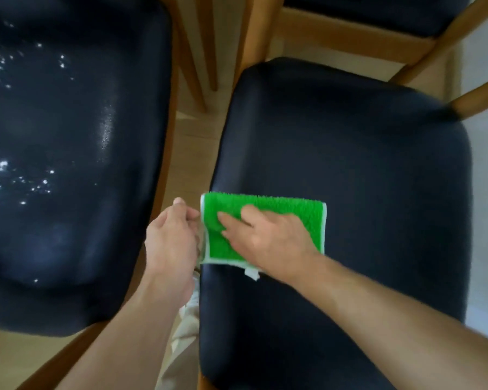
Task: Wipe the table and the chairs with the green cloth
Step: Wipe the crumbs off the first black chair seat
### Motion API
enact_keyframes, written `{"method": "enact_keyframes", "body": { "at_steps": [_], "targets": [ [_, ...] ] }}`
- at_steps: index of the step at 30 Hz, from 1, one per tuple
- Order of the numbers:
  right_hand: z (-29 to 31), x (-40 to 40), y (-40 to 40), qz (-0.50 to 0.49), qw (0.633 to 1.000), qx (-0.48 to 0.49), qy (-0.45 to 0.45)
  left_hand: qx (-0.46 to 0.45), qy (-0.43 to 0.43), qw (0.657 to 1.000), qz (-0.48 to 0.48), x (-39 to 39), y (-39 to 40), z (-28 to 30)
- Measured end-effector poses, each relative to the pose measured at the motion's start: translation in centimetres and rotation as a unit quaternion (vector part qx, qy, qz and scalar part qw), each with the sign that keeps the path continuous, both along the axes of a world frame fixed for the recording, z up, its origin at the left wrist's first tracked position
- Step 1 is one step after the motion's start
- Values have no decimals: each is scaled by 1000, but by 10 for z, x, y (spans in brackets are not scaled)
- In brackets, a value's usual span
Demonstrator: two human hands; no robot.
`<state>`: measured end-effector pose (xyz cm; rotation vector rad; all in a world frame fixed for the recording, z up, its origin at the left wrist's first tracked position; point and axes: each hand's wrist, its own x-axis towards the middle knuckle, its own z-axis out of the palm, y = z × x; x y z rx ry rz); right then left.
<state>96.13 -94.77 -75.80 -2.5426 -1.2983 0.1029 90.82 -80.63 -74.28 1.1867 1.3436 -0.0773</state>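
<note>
My right hand (268,237) lies flat, fingers spread, pressing the green cloth (290,218) onto the dark padded seat of the right chair (364,170), near its left edge. My left hand (171,240) pinches the cloth's white-trimmed left border, fingers curled. A white tag hangs at the cloth's near edge. The left chair (62,164) has the same dark seat, speckled with bright glints. A third chair (378,15) stands beyond. Frames are light wood; wooden floor (192,130) between the seats.
</note>
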Motion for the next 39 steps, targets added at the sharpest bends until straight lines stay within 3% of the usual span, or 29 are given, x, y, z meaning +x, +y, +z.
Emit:
{"method": "enact_keyframes", "body": {
  "at_steps": [3, 7, 13, 17, 19, 22, 26, 29, 32, 34, 39],
  "targets": [
    [-3, 57, 13, -47, 998, 29, -5, 70, -33, 993, -87, 13, -8, -2],
    [-8, 143, -10, -216, 976, 2, -24, 120, -62, 977, -163, 31, -17, -1],
    [-7, 199, -113, -490, 863, -95, -80, 92, -70, 982, -150, 28, -13, 11],
    [-10, 188, -105, -538, 833, -93, -88, 57, -49, 987, -141, 11, -10, 15],
    [-16, 181, -78, -539, 839, -46, -63, 53, -45, 989, -134, 5, -8, 14],
    [-17, 172, -29, -458, 888, 30, 4, 46, -50, 989, -128, 2, -3, 14],
    [-15, 147, 53, -260, 963, -45, 47, 66, -29, 991, -116, 0, 2, 14],
    [-15, 132, 71, -204, 972, -80, 81, 66, -26, 991, -110, 1, 1, 15],
    [-13, 138, 39, -136, 981, -89, 110, 58, -45, 992, -104, 5, -4, 20],
    [-12, 160, 1, -168, 973, -103, 119, 58, -55, 989, -126, 9, -11, 24],
    [-11, 195, -135, -373, 905, -143, 148, 52, -92, 981, -161, 21, -37, 28]
  ]
}}
